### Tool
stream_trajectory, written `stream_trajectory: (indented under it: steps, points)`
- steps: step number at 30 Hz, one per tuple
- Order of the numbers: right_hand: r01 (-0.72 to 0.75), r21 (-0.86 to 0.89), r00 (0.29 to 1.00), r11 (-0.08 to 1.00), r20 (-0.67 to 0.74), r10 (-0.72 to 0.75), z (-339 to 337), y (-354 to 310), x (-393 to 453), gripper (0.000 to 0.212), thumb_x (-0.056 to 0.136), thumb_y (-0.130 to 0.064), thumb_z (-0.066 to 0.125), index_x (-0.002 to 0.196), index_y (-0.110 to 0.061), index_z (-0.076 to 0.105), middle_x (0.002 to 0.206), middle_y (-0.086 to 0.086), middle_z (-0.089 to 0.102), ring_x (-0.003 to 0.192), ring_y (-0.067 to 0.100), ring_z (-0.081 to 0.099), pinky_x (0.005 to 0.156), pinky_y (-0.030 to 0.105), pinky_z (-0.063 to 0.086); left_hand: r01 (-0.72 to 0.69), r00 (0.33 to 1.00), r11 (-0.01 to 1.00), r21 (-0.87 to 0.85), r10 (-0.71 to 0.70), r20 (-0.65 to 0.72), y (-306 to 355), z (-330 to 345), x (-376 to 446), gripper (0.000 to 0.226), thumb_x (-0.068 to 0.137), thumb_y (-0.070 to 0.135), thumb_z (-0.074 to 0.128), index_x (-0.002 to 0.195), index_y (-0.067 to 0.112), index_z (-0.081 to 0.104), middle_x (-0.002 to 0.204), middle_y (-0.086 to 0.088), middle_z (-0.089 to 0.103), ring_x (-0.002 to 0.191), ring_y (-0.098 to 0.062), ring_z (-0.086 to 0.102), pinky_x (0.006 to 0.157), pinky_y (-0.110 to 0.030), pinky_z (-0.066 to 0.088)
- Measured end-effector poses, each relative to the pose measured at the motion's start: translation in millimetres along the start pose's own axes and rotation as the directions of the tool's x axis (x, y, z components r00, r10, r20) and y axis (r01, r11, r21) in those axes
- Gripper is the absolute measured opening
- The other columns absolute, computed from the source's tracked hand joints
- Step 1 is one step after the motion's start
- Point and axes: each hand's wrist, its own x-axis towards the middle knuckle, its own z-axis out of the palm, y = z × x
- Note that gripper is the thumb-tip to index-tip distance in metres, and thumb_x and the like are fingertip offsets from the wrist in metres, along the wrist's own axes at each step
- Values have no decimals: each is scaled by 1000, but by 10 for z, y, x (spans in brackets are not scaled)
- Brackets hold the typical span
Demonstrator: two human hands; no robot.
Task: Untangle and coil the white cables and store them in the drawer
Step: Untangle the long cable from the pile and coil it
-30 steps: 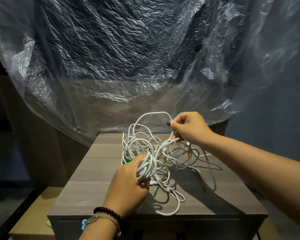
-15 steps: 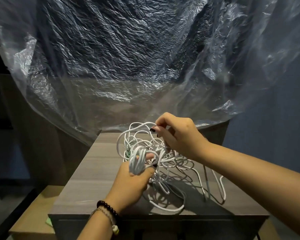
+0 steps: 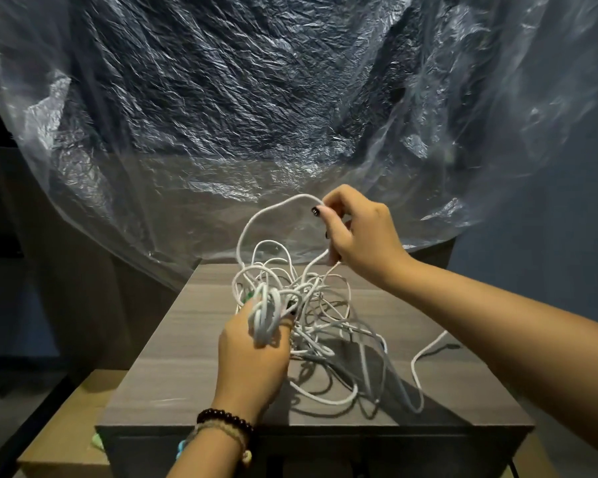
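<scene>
One tangle of white cables (image 3: pixel 311 315) is spread at frame centre on the cabinet top (image 3: pixel 173 357). A bundle is gripped by the left hand (image 3: pixel 256 353); a loop is pinched up-right by the right hand (image 3: pixel 356 236).

Head cam, close, looks fwd/down onto cabinet top (image 3: pixel 173 357).

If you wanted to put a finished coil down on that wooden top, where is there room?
The cabinet top is bare along its left side, between its left edge and the left hand. A small bare strip shows at the back right. The middle and front right are crowded with white cables, which the right hand lifts.
</scene>
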Motion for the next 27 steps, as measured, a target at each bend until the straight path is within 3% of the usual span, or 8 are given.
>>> stream_trajectory:
  steps: [3,6,13,15,17,20,24,27]
  points:
    - [-340,118,939,933,-18,344,10,32,147,14,95,-11,54,83,-5,56,61,11,62,43,21,64,43,33,53,-273,962,926,262,271,43,-100,-25,-28,15,82,-1,62,84,14,62,64,5,61,59,-5,61,53,-10,45]
    - [-564,295,810,771,14,587,-4,112,321,21,94,-8,53,74,-6,58,59,9,59,48,28,66,48,35,56,-363,931,852,378,351,104,-190,-81,-11,19,79,5,67,94,16,63,68,7,62,59,-6,60,53,-15,47]
    - [-662,345,698,666,-41,715,-374,123,928,22,94,-5,49,73,-10,50,66,5,60,39,8,59,41,17,47,-388,921,808,444,349,172,-298,-203,5,18,80,14,66,98,14,68,77,3,70,65,-10,65,58,-34,58]
    - [-669,480,599,567,-103,794,-586,201,1181,21,97,-1,42,78,-8,47,54,6,61,33,7,56,35,16,42,-407,913,808,425,364,181,-260,-229,-27,26,80,25,57,102,19,69,76,9,69,63,-2,63,57,-28,57]
    - [-681,529,517,506,-142,844,-669,274,1304,26,99,3,34,78,-5,47,38,5,55,26,9,52,29,12,32,-404,915,835,373,358,187,-216,-253,-46,43,77,8,61,117,24,65,76,19,65,60,5,60,59,-12,52]
    - [-757,463,542,460,53,839,-605,288,1259,34,101,-4,37,69,-14,46,44,-3,48,23,2,38,30,10,25,-371,928,851,371,353,117,-176,-278,-41,64,75,-17,61,125,24,60,76,32,59,63,9,60,59,2,39]
    - [-820,371,558,437,343,756,-508,217,1019,22,95,4,43,81,-9,53,66,3,52,56,5,48,47,12,37,-215,976,959,184,217,14,-68,-254,-54,56,83,-10,61,107,40,58,67,28,65,63,1,61,52,-4,43]
    - [-765,337,643,549,350,681,-471,189,859,26,87,16,49,97,-4,62,83,12,60,67,14,64,54,15,47,11,999,998,-55,-14,-41,-29,-258,-10,39,87,0,62,107,32,65,49,4,53,40,-6,40,39,-15,35]
